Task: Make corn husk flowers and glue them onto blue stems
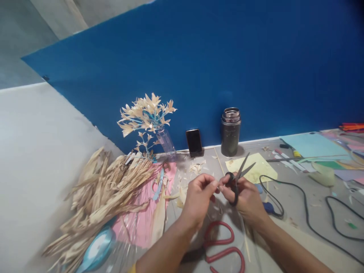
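Note:
My right hand (247,195) is closed around small black-handled scissors (238,178), whose blades stand apart and point up and away. Its thumb and finger meet the fingertips of my left hand (201,195), which is closed in a pinch. Whatever lies between the two pinches is too small to make out. Large scissors with red handles (220,242) lie on the table beneath my wrists, their blades partly hidden by my left forearm. Pale husk scraps (180,197) are scattered just left of my left hand.
Dried corn husks (105,197) are heaped at left beside a blue ribbon roll (98,246) and pink paper (139,223). Husk flowers (146,112) stand in a clear vase (167,142). A phone (194,142), dark flask (230,132), yellow paper (256,167) and black cord (305,204) lie beyond and right.

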`<act>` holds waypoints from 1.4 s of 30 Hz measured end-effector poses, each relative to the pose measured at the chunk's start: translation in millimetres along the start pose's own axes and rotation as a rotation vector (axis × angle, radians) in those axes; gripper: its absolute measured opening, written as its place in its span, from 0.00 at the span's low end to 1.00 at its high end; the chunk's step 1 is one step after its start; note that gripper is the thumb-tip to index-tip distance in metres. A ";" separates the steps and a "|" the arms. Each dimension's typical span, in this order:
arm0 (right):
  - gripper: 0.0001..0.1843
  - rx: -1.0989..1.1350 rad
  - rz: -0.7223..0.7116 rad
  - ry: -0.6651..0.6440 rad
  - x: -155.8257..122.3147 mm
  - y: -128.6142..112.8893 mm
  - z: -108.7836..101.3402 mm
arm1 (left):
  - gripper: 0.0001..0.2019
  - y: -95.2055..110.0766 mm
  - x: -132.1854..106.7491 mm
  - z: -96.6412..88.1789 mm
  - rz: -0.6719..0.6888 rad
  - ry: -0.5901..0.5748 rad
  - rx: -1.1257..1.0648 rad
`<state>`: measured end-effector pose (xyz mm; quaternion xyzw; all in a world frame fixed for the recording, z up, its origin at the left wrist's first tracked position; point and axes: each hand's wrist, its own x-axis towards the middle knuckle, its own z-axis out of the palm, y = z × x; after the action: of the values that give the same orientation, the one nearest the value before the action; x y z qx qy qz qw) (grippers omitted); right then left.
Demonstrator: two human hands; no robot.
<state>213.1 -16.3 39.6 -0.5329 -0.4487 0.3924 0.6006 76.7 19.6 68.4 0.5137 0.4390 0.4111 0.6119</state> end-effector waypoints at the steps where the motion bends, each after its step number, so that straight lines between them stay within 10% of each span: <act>1: 0.11 0.021 0.013 0.030 1.6 0.0 -0.9 | 0.08 2.9 13.4 -2.5 0.019 -0.014 0.065; 8: 0.17 0.084 0.118 0.155 14.6 1.6 -8.7 | 0.03 -11.1 138.0 -13.5 0.015 0.030 0.542; 13: 0.16 0.067 0.126 0.144 18.9 5.2 -9.5 | 0.16 -32.1 178.1 0.4 -0.069 -0.027 0.690; 17: 0.17 0.076 0.156 0.132 20.2 9.3 -10.9 | 0.17 -22.9 183.3 -10.1 -0.067 -0.040 0.780; 28: 0.19 -0.037 0.215 0.138 17.1 12.6 -13.4 | 0.07 -13.7 140.6 -117.0 0.101 0.002 1.089; 42: 0.20 -0.286 0.247 0.110 15.7 16.5 -8.3 | 0.12 -50.0 156.0 -87.9 0.185 -0.040 0.986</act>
<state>225.7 -1.7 24.9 -0.6845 -0.3975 0.3658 0.4895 38.0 185.3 -6.6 0.7862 0.5218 0.1975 0.2657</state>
